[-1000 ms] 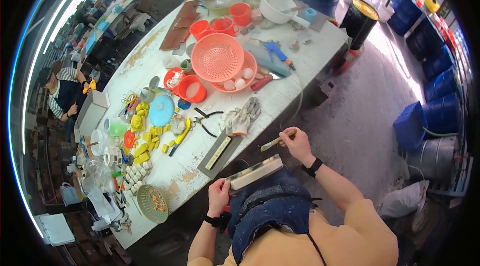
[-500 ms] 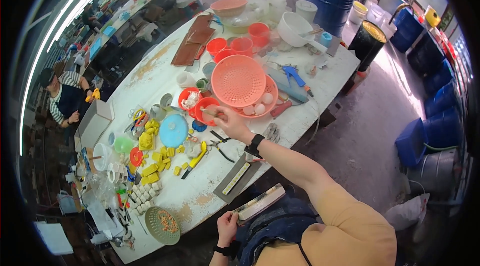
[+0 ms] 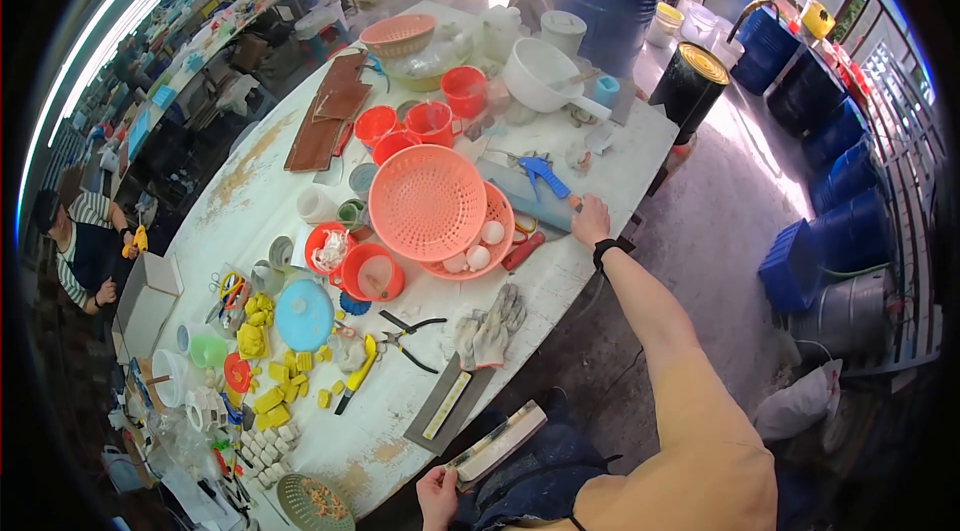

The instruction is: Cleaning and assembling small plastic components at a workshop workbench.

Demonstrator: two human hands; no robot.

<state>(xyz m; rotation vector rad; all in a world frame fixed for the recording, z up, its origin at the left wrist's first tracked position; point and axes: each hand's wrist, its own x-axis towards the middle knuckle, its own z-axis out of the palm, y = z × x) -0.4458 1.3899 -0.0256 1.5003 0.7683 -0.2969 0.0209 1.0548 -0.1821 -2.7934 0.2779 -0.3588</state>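
My left hand [image 3: 437,497] grips the near end of a long, pale rectangular block [image 3: 500,445] with a dark line along its top, held over my lap in front of the table. At the table's right edge, my right hand [image 3: 592,221] has its fingers curled at the tip of a blue glue gun [image 3: 541,175], beside a grey-blue tube-shaped tool [image 3: 530,208]. What those fingers hold is hidden. A thin stick rests in a red cup [image 3: 372,273]. Another block with a pale yellowish strip lies on a grey board [image 3: 441,408] near the front edge.
Coral colanders [image 3: 428,203], one holding white balls, stand mid-table. Grey-white gloves [image 3: 490,329], pliers [image 3: 408,331] and a yellow cutter knife [image 3: 358,373] lie nearer. Yellow lumps [image 3: 268,401] are at left. Blue drums [image 3: 848,236] line the right side; a person [image 3: 85,246] works at far left.
My right hand has left the red cup and the thin stick, and moved right to the glue gun's tip. My left hand still holds the block. The whole view has shifted left.
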